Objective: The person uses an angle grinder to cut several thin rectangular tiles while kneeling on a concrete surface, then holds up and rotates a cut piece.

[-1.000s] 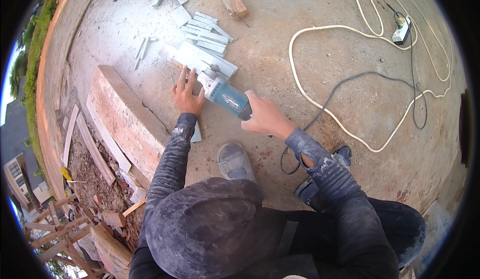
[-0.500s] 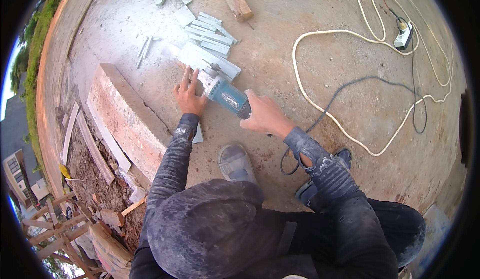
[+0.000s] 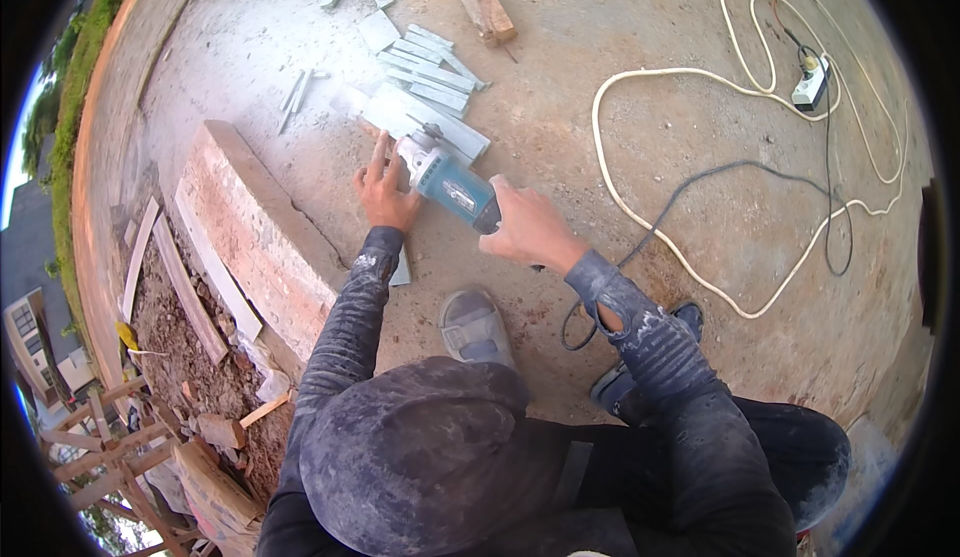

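Note:
My right hand (image 3: pixel 535 227) is wrapped round the rear of a teal angle grinder (image 3: pixel 457 189). The grinder's metal head points up and left, and its disc is at a pale grey stone slab (image 3: pixel 455 132). Whitish dust blurs the far side of the disc. My left hand (image 3: pixel 388 200) lies beside the grinder head with its fingers stretched out and apart, the fingertips close to the slab. What sits beneath that palm is hidden. A narrow pale piece (image 3: pixel 401 269) shows beside my left wrist.
Several cut stone strips (image 3: pixel 430 67) lie beyond the slab, with thin offcuts (image 3: pixel 296 92) to their left. A concrete block (image 3: pixel 260 227) stands left of my arm. A wooden beam (image 3: pixel 480 2) lies far off. A cream cable (image 3: pixel 598 127) and power strip (image 3: pixel 811 82) are at right.
The view has shifted slightly, so the ground things appear a little to the right. Both hands and the grinder keep nearly the same place at the slab.

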Tool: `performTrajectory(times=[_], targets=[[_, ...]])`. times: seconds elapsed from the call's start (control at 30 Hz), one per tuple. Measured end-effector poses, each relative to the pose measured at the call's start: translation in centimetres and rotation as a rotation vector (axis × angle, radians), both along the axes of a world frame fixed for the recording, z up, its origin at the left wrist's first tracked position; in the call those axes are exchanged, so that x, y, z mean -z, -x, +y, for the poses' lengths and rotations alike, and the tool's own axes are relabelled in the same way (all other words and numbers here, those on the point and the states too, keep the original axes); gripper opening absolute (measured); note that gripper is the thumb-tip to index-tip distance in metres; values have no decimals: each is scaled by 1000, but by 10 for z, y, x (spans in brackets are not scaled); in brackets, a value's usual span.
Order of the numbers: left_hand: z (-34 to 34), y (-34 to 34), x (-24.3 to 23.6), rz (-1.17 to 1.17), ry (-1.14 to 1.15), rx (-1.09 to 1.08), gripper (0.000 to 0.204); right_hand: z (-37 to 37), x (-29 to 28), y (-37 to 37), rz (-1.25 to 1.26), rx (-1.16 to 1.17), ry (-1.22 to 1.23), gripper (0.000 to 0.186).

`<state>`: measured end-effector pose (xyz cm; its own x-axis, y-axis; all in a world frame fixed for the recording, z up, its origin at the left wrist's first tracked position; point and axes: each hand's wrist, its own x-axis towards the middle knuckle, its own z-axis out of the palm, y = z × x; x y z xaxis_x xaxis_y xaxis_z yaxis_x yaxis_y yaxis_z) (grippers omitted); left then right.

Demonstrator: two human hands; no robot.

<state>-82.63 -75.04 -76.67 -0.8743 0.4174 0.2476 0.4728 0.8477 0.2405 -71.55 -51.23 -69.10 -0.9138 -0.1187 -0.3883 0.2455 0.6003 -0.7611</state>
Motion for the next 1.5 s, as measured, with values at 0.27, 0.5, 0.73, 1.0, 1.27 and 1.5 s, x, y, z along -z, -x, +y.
performTrajectory(times=[0.27, 0.5, 0.73, 1.0, 1.27, 1.5], targets=[[-1, 2, 0, 21, 9, 6, 42, -2, -3, 7, -7, 3, 13, 50], [-3, 2, 0, 11, 5, 7, 39, -4, -5, 15, -14, -18, 2, 49], [0, 1, -3, 49, 7, 24, 35, -4, -7, 19, 1, -30, 4, 49], [-4, 2, 5, 69, 21, 22, 36, -6, -5, 25, 2, -27, -5, 48], [-6, 1, 9, 42, 44, 7, 53, -9, -4, 30, 6, -26, -18, 54], [-7, 2, 10, 42, 42, -4, 52, -12, -4, 36, 23, -32, -21, 62]])
